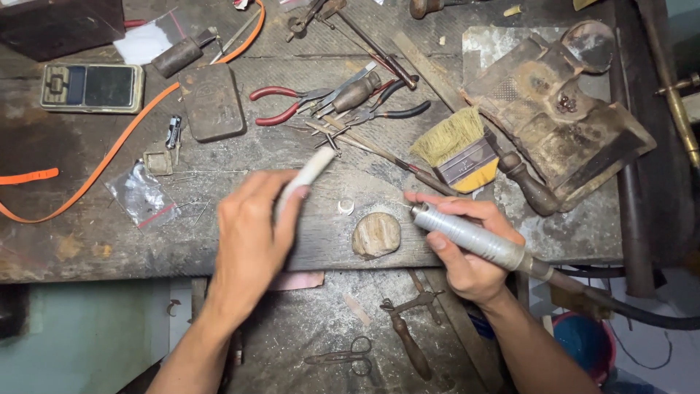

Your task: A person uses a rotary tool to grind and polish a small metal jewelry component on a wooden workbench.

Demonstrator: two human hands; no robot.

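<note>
Left hand [251, 237] clenched around white stick [305, 177], long axis pointing up-right toward worktop's [95, 241] far edge. Right hand [467, 255] grasping silver rotary handpiece [467, 237], tip aimed left. Small ring [345, 206] near front edge, between both, slightly closer to left hand; rounded peg [376, 235] just beside.

We've got pliers [281, 103] behind the hands, brush [459, 149] right of them, scale [92, 87] far left, scissors [346, 358] on the lower shelf
</note>
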